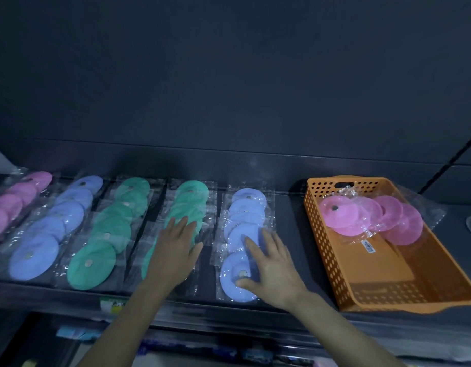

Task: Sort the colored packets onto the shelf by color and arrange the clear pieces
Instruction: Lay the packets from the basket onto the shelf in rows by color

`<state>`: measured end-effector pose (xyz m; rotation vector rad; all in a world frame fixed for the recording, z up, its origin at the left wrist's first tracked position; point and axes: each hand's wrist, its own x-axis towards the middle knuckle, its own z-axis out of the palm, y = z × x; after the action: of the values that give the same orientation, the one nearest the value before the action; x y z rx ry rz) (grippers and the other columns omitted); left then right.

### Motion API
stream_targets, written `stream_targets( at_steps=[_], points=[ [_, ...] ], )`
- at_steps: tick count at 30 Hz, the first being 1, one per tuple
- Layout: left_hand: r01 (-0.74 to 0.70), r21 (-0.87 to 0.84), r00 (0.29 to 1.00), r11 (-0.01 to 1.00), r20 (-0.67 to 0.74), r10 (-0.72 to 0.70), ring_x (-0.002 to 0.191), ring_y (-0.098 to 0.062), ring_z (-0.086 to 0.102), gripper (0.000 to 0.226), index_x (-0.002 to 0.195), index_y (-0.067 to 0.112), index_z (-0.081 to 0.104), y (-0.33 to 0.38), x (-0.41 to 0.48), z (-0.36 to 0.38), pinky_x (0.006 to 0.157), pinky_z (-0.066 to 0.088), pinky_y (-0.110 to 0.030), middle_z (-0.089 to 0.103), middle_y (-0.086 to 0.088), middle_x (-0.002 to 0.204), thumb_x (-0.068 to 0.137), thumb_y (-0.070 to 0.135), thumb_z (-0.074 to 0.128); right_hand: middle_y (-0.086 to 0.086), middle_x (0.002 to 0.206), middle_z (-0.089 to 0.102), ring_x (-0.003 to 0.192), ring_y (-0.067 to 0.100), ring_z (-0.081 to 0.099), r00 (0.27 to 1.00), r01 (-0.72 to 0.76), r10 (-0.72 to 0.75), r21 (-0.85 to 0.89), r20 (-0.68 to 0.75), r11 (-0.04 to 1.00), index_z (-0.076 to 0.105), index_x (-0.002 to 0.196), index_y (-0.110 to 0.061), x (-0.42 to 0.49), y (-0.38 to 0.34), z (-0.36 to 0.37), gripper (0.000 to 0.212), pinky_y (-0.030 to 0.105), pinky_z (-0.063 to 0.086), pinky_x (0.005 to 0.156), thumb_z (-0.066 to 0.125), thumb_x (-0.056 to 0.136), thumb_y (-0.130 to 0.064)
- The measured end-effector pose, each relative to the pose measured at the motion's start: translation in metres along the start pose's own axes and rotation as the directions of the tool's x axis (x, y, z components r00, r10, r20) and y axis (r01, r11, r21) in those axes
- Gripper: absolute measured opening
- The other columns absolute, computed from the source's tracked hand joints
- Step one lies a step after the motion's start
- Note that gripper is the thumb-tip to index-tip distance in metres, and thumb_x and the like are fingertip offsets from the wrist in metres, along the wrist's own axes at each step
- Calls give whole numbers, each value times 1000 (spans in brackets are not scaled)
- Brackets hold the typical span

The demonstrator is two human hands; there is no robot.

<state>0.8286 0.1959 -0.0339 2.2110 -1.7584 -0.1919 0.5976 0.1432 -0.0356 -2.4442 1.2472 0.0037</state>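
Blue packet row [249,207] under right hand [271,268], fingers spread flat, gripping nothing, green packet row [192,193] beneath left hand [176,250], likewise flat, orange basket [321,234] nearby.

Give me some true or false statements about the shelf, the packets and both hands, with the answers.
1. The orange basket holds pink packets. True.
2. The left hand rests on a pink row. False: it lies flat on a green row.
3. The right hand lies on a blue row. True.
4. The orange basket stands at the left end of the shelf. False: it stands at the right end.
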Motion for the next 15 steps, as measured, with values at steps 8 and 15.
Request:
stream_targets(
  at_steps=[8, 15],
  points=[
    [71, 115, 988, 991, 131, -86, 143, -36, 14, 68, 145, 17, 32, -20, -13, 11, 114, 11, -54, 18, -12, 156, 89, 55, 35, 3, 157, -17, 143, 33, -16, 998, -56, 57, -21, 37, 998, 0, 148, -38, 3, -7, 9, 90, 48, 2, 117, 50, 79, -68],
    [-79, -127, 996, 989, 18, 82, 131, -32, 41, 52, 129, 5, 52, 5, -5, 4, 106, 35, -39, 47, -16, 139, 92, 41, 50, 5, 157, -15, 142, 36, -16, 996, -89, 89, -15, 14, 996, 4, 148, -34, -1, -15, 11, 87, 51, 2, 117, 50, 81, -66]
  ],
)
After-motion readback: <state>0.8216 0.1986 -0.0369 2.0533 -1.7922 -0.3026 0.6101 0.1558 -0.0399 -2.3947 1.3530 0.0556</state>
